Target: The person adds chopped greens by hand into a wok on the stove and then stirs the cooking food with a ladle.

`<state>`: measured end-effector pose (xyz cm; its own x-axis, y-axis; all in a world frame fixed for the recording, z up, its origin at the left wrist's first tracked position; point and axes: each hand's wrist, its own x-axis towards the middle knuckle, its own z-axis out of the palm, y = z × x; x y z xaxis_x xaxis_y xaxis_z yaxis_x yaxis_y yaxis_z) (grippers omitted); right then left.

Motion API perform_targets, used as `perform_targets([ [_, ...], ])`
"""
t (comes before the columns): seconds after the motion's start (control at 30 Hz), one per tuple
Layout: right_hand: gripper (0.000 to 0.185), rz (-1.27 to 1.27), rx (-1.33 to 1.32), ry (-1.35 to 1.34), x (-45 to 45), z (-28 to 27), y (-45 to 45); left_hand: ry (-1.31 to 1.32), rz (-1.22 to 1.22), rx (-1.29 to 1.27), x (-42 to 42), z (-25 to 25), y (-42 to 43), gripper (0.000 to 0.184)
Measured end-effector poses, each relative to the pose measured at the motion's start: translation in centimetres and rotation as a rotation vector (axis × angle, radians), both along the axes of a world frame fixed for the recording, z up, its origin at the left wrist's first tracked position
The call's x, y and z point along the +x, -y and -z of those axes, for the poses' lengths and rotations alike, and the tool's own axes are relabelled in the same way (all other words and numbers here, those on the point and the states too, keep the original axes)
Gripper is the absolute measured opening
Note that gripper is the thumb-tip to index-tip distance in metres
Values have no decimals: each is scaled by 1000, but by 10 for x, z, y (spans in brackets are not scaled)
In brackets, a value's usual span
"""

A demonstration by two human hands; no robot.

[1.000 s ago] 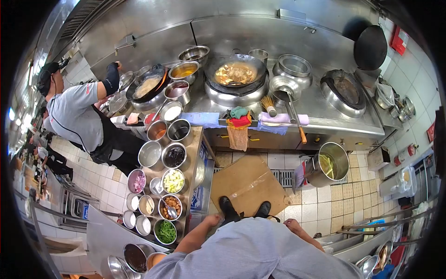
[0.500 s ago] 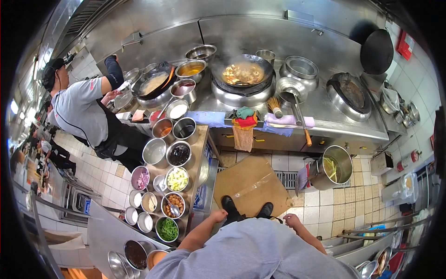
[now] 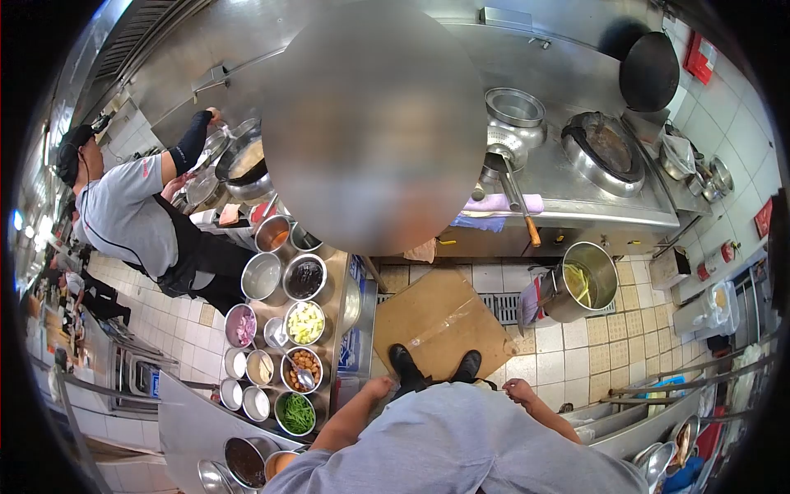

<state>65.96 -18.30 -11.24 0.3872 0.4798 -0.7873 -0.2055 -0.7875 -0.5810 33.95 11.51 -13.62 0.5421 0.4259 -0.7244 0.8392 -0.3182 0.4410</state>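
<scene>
My left hand (image 3: 379, 388) is beside my waist on the left, its fingers curled closed. On the other side, my right hand (image 3: 518, 391) is low by my waist with the fingers bent inward; a dark strip of cloth shows between it and my grey shirt (image 3: 444, 436). What either hand holds, if anything, is too small to make out. Nearest my left arm are a bowl of chopped greens (image 3: 295, 413) and a bowl of browned chunks (image 3: 302, 370) with a spoon in it. A large blurred patch hides the middle of the stove.
A stove counter (image 3: 576, 198) runs ahead, with a wok (image 3: 607, 144) at right. A handled ladle (image 3: 527, 222) juts over its edge. On the floor lie cardboard (image 3: 444, 321) and a tall pot (image 3: 605, 284). A co-worker (image 3: 136, 214) stands at left by another wok.
The view has shifted slightly, and a round blur now covers the middle wok and nearby bowls. The co-worker's raised arm has moved a little. My hands stay by my waist.
</scene>
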Motion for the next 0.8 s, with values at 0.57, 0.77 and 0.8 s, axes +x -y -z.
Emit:
perform_targets([
  [0.57,13,-118,35,165,5,2,-11,76,3,-19,8,5,0,26],
  [0.77,15,-32,7,67,2,8,-3,105,12,14,2,5,2,26],
  [0.8,15,-15,20,30,2,6,-4,80,-24,-5,3,2,2,26],
])
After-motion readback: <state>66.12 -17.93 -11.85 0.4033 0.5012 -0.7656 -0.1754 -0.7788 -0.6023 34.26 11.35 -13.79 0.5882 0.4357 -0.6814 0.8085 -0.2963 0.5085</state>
